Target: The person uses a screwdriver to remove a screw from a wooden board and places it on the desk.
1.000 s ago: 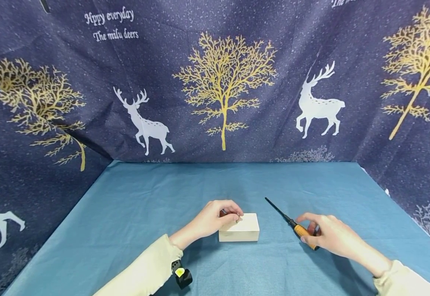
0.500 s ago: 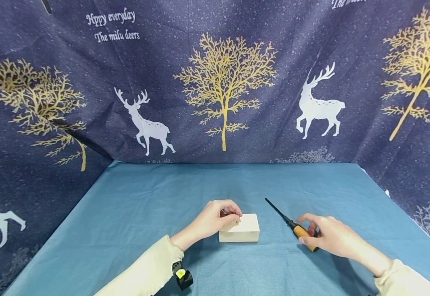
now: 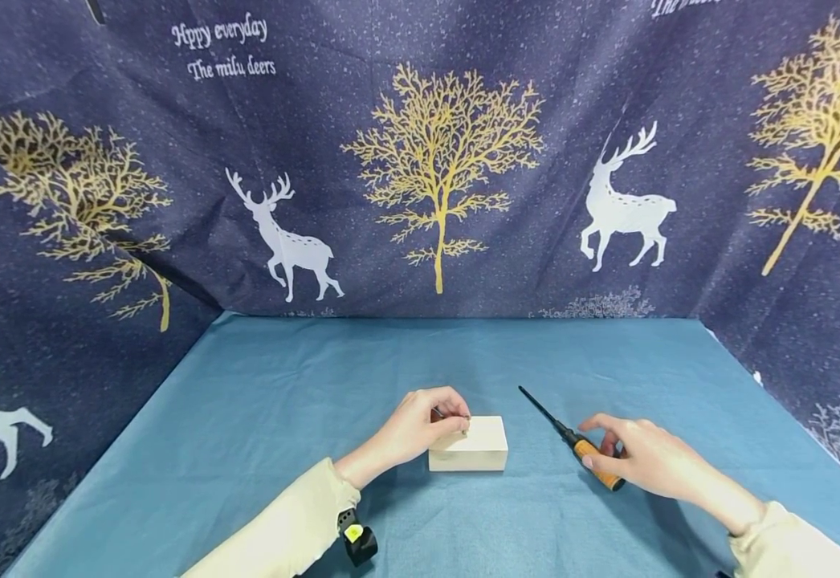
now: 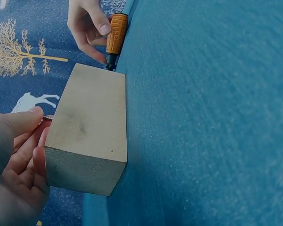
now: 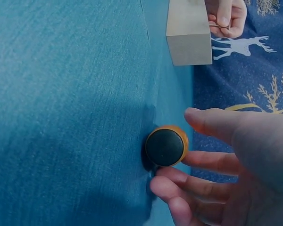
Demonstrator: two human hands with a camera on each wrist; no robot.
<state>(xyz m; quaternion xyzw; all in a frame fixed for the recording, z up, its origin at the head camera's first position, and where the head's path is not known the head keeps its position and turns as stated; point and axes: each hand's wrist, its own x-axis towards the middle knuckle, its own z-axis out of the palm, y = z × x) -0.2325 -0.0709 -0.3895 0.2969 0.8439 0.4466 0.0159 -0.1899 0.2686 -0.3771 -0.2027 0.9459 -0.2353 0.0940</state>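
our left hand (image 3: 420, 429) pinches a small screw (image 4: 47, 118) at the block's (image 3: 468, 444) top. our right hand (image 3: 640, 460), fingers loosely spread, touches the screwdriver (image 3: 579, 444) without gripping it yet; we judge driving has not begun.

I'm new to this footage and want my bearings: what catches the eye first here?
A pale wooden block sits mid-table on the teal cloth, with the left hand pinching something small and thin at its edge. To its right lies an orange-handled screwdriver, the right hand closing around its handle. Behind hangs a navy deer-and-tree backdrop.
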